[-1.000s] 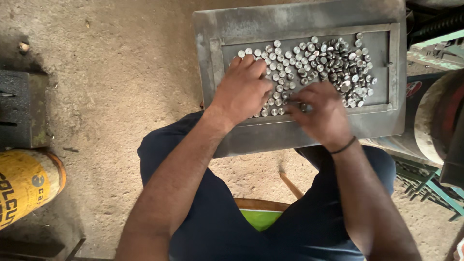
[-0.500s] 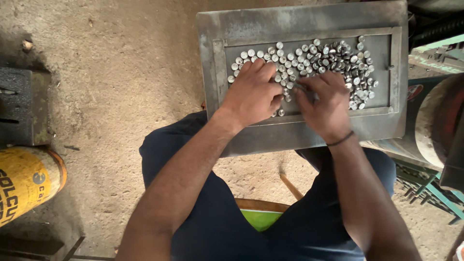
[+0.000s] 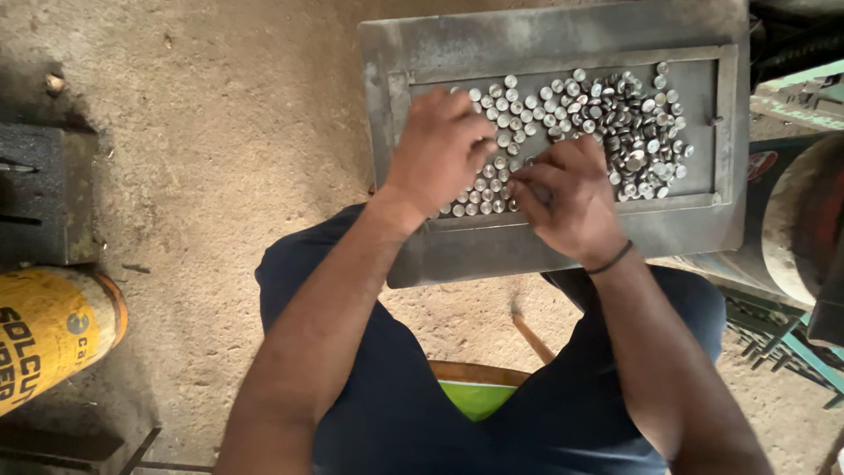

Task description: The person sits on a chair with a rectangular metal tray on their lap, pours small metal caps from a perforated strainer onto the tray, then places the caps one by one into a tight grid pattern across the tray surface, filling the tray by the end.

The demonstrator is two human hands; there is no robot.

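Observation:
A grey metal tray (image 3: 563, 242) rests across my knees, its sunken middle holding several small round metal slugs (image 3: 615, 114). My left hand (image 3: 440, 149) lies palm down on the slugs at the tray's left, fingers curled over them. My right hand (image 3: 567, 198), with a dark band at the wrist, sits at the tray's lower middle, fingertips pinched together among the slugs; I cannot see whether a slug is held. At the lower left the slugs stand in neat rows; those at the right lie in a loose heap.
A yellow drum (image 3: 48, 339) lies at the left on the dirt floor, with a dark metal block (image 3: 44, 193) above it. A large round container (image 3: 791, 220) and green metal frame (image 3: 791, 343) stand at the right. A green stool seat (image 3: 475, 396) shows between my legs.
Both hands have slid slightly across the slugs, the left spreading lower over the left rows, the right drawing closer toward the tray's lower middle.

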